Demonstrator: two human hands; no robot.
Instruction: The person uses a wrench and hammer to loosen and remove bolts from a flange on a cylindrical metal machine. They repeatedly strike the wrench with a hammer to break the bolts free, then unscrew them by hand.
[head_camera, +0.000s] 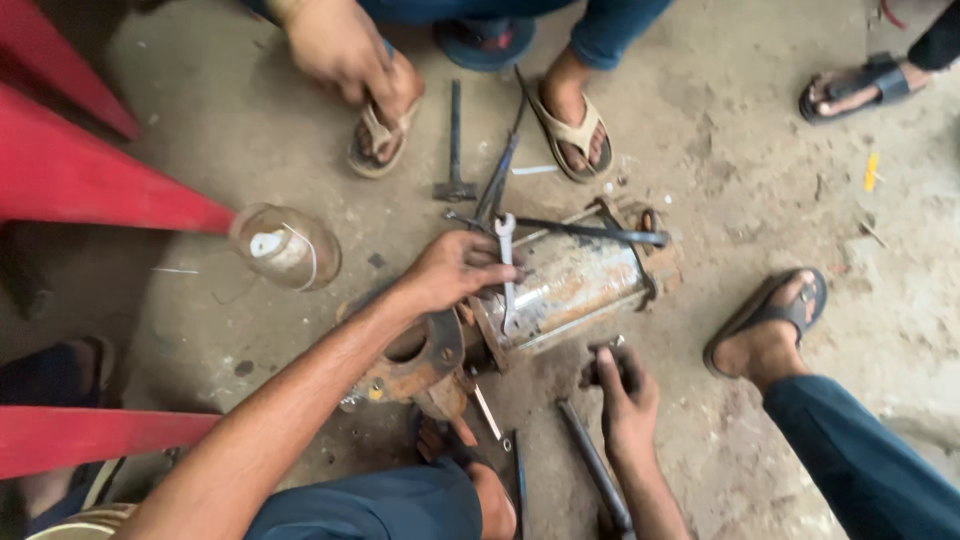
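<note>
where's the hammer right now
The hammer lies on the concrete floor near the top centre of the head view, between another person's two sandalled feet, just above the rusty metal cylinder.

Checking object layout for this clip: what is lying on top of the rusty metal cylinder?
A spanner lies on the cylinder, held by the left hand. A dark rod crosses its far end. The palm covers part of the cylinder's near end.

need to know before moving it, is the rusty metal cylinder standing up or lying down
Lying down: the rusty metal cylinder rests on its side on the concrete floor, long side facing up.
</note>
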